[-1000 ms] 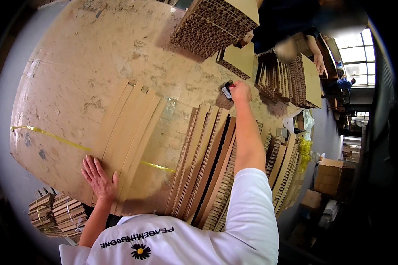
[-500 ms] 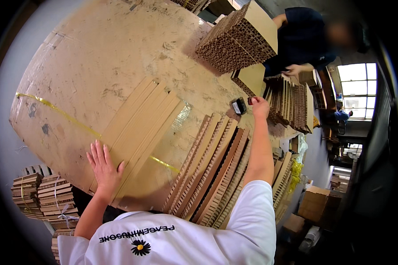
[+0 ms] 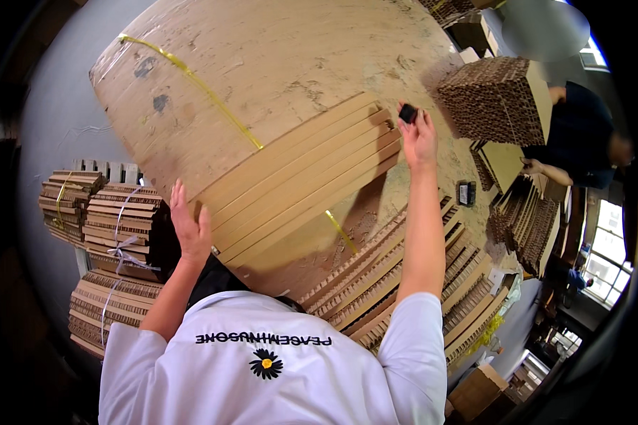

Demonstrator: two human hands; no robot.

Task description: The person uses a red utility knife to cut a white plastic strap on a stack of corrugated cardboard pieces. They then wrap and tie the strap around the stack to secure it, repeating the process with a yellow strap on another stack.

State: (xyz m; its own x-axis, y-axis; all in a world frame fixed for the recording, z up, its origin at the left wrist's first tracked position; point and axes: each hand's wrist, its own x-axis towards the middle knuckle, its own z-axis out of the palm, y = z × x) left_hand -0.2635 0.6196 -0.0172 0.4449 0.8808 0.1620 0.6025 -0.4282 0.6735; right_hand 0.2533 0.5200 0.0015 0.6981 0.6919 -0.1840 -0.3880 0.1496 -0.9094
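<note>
Several long cardboard strips (image 3: 290, 180) lie side by side on the worn table, slanting up to the right. At their near left end is my left hand (image 3: 191, 228), fingers straight and thumb apart, holding nothing. My right hand (image 3: 420, 142) is raised by the far right end of the strips. Between its thumb and fingers it pinches a small black block (image 3: 407, 113) that looks like a stamp. A small dark case (image 3: 466, 193) with a pale label, like an ink pad, rests on the table to the right of my right forearm.
Honeycomb cardboard strips (image 3: 397, 276) stand in rows at my right. A tall honeycomb stack (image 3: 495, 95) sits at the far right, near a person in dark clothing (image 3: 581, 131). Tied bundles (image 3: 124, 223) are piled at left. Yellow strapping (image 3: 205, 88) crosses the table (image 3: 276, 49).
My right hand has moved from beside the dark case to the strips' far end, carrying the black block. The strips now lie fanned apart and turned. The view has swung as well.
</note>
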